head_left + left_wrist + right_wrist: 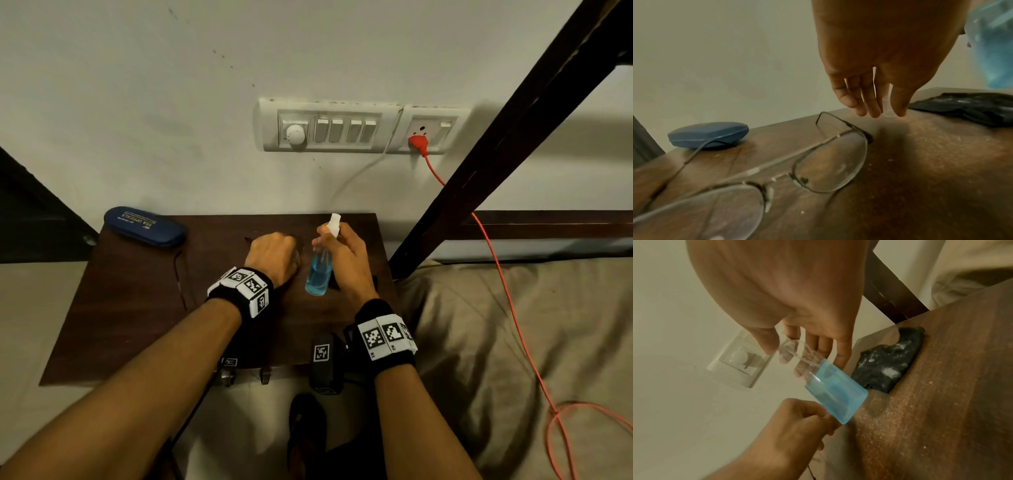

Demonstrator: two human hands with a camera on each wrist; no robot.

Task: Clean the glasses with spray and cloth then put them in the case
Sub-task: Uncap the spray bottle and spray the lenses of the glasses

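Thin metal-framed glasses [818,162] lie open on the dark wooden table [137,308], just below my left wrist. My left hand [287,250] hovers low over the table and pinches a small clear cap [888,107] between thumb and fingers. Beside it, my right hand [329,240] grips a clear spray bottle [318,270] of blue liquid, tilted, with its white nozzle [334,222] uncovered. A crumpled black cloth [890,363] sits at the table's right edge behind the bottle. The shut blue case [145,226] rests on the far left corner.
The table stands against a wall with a switchboard [329,130] and a red plug [418,142]. An orange cable [507,274] runs down over a bed with a beige sheet [496,325] on the right. A dark wooden post [496,154] slants up beside the table.
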